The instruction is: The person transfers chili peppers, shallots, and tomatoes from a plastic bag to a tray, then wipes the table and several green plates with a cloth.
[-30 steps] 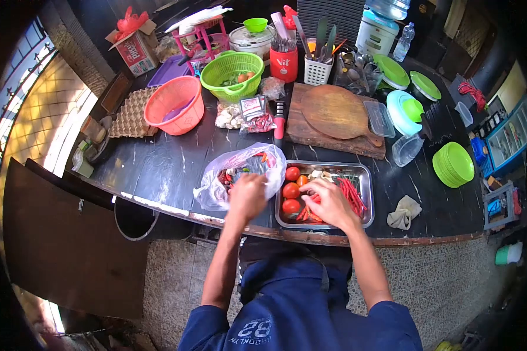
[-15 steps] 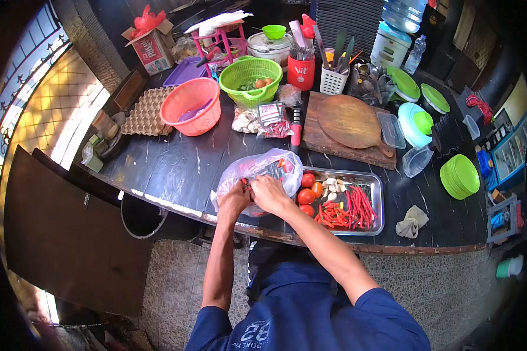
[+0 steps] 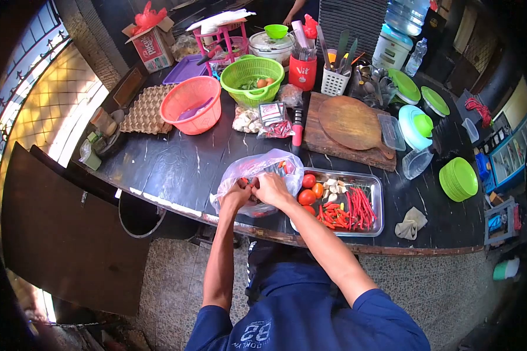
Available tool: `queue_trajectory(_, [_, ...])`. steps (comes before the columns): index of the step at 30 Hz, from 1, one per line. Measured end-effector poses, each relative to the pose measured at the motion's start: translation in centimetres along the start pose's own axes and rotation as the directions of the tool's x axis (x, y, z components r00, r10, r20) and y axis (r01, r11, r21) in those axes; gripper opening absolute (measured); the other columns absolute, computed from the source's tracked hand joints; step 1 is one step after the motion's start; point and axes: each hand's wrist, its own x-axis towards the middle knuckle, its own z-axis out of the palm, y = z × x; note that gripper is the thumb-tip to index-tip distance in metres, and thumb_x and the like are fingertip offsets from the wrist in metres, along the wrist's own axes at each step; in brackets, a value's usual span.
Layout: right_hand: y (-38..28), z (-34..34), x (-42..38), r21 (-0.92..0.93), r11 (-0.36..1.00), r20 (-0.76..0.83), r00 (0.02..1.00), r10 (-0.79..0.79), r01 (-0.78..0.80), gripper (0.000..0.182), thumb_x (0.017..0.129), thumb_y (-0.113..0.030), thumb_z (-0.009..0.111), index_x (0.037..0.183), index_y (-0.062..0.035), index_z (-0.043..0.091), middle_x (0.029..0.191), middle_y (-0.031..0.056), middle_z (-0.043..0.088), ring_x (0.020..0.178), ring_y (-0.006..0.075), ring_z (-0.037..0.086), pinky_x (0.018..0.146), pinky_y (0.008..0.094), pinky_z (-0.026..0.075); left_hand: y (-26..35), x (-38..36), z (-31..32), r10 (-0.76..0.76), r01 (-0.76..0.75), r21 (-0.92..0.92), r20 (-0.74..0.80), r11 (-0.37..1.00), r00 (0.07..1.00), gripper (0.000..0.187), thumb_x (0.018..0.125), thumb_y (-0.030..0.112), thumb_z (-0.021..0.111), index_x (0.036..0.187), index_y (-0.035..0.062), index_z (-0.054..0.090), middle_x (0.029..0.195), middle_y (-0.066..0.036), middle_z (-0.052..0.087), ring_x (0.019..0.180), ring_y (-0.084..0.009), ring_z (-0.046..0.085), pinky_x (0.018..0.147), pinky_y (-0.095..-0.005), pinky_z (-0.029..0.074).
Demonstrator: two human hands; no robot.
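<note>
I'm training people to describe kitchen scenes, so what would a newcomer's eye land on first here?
Probably the bright red chillies and tomatoes in the metal tray at the counter's near edge. Just left of it, the left hand and right hand meet at a pale plastic bag. Farther back, the pink basket and green basket stand out against the dark counter.

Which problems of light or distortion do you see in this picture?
Head view: the countertop edge bows, as through a wide lens; the picture's corners are black; sunlight washes out the ground at far left; glare whitens the countertop's left part.
</note>
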Motion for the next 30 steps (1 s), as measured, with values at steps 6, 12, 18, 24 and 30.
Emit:
queue_trajectory(6, [-0.1, -0.2, -0.5, 0.063, 0.997, 0.043, 0.998, 0.044, -0.047, 0.028, 0.085, -0.021, 0.076, 0.107, -0.0034, 0.076, 0.093, 0.0176, 0.078, 0.089, 0.0356, 0.076, 0.084, 0.046, 0.059, 1.3, -2.3, -0.7, -0.026, 0.025, -0.021, -0.016, 0.999, 1.0, 0.04, 0.093, 0.041, 0.069, 0.115, 0.0078, 0.068, 0.102, -0.018, 0.077, 0.101, -0.0341, 0.075, 0.085, -0.0451, 0.054])
queue_trajectory(12, [-0.3, -0.1, -0.4, -0.159, 0.985, 0.017, 0.998, -0.057, 0.059, 0.029, 0.084, -0.021, 0.076, 0.109, -0.0049, 0.077, 0.097, 0.0217, 0.077, 0.092, 0.0391, 0.075, 0.085, 0.0493, 0.059, 3.5, -4.3, -2.1, -0.087, 0.089, 0.065, -0.036, 0.994, 0.996, 0.04, 0.092, 0.049, 0.069, 0.119, 0.0184, 0.07, 0.112, -0.009, 0.078, 0.114, -0.0295, 0.072, 0.102, -0.0473, 0.045])
queue_trajectory(18, [-0.6, -1.0, -0.8, -0.198, 0.98, 0.004, 1.0, -0.013, 0.014, 0.029, 0.083, -0.018, 0.074, 0.11, -0.0059, 0.078, 0.098, 0.023, 0.076, 0.095, 0.0401, 0.074, 0.086, 0.0504, 0.059, 4.1, -4.0, -1.6, -0.086, 0.092, 0.155, -0.039, 0.984, 0.995, 0.042, 0.091, 0.05, 0.068, 0.118, 0.0185, 0.071, 0.117, -0.01, 0.077, 0.117, -0.0304, 0.071, 0.107, -0.0528, 0.039])
queue_trajectory(24, [0.2, -1.7, -1.1, -0.115, 0.992, -0.072, 0.997, 0.039, -0.047, 0.029, 0.082, -0.017, 0.074, 0.108, -0.0049, 0.078, 0.096, 0.0206, 0.078, 0.093, 0.0355, 0.076, 0.084, 0.0476, 0.06, 4.0, -4.0, -0.5, -0.041, 0.059, 0.14, -0.128, 0.988, 0.991, 0.044, 0.089, 0.05, 0.069, 0.117, 0.0163, 0.072, 0.116, -0.014, 0.077, 0.117, -0.0323, 0.071, 0.103, -0.0547, 0.043])
queue_trajectory(30, [0.1, -2.6, -1.3, 0.194, 0.959, -0.055, 0.974, 0.221, -0.207, 0.03, 0.083, -0.019, 0.078, 0.108, -0.0021, 0.078, 0.098, 0.0175, 0.079, 0.093, 0.026, 0.078, 0.081, 0.0391, 0.061, 4.7, -5.0, -1.1, 0.0, -0.013, -0.063, -0.208, 0.998, 0.978, 0.042, 0.089, 0.047, 0.07, 0.108, 0.0107, 0.077, 0.098, -0.015, 0.079, 0.102, -0.033, 0.075, 0.095, -0.0497, 0.051])
